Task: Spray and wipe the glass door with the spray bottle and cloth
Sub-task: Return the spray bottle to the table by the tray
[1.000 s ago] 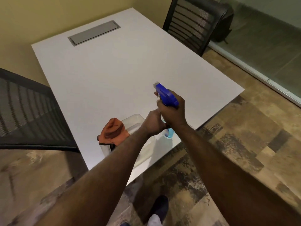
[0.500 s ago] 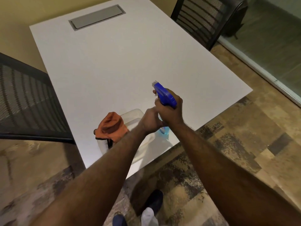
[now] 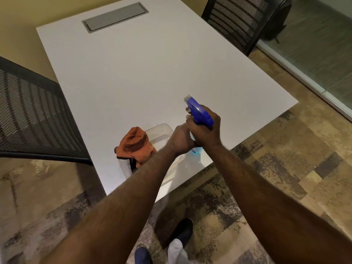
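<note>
A white worktop (image 3: 133, 73) stands on mottled carpet (image 3: 285, 168) between two mesh chairs (image 3: 34, 119). The right hand (image 3: 206, 130) has its fingers clamped on the spray bottle (image 3: 200, 113); the left hand (image 3: 181, 140) grips its body.

Head camera looks steeply down, close over the table (image 3: 133, 73) corner.

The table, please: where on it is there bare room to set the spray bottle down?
The white table is bare from the grey hatch down to the spray bottle, and right toward the corner. It is crowded at the near edge: clear tub, orange cloth, left hand, right hand.
</note>
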